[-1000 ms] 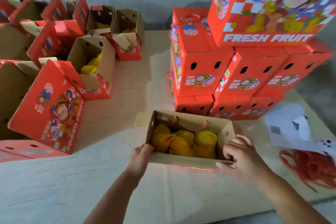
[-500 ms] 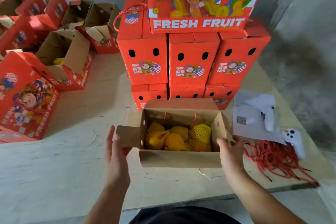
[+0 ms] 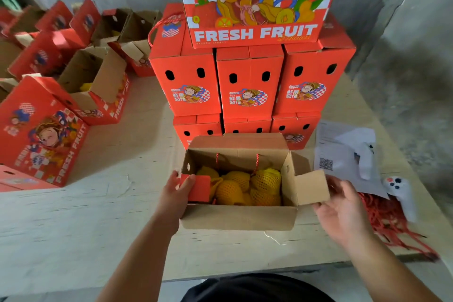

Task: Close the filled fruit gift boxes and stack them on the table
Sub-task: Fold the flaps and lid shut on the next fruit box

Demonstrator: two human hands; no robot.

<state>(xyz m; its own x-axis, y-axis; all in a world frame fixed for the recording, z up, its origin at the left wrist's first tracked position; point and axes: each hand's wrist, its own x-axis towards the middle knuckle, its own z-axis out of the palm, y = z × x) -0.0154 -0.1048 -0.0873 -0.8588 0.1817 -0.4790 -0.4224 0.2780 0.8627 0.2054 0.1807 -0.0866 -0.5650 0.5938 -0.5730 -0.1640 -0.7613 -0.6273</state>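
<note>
Left flap (image 3: 199, 188) now inward — smooth red card

view: single head cam, wide-angle; no second view
facing: forward and down over table (image 3: 73, 216)
range: close above open box (image 3: 240, 218); red stack (image 3: 250, 81) just behind

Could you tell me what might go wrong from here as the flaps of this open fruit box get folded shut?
1. The left hand is folding the left side flap inward while the right side flap stands out, untouched near the open right hand; uneven folding could skew the closure.
2. The red handle cords hang inside the open box over the netted fruit; they might get trapped under the flaps.
3. The stack of closed boxes behind is tall; adding another could unsettle it.
</note>
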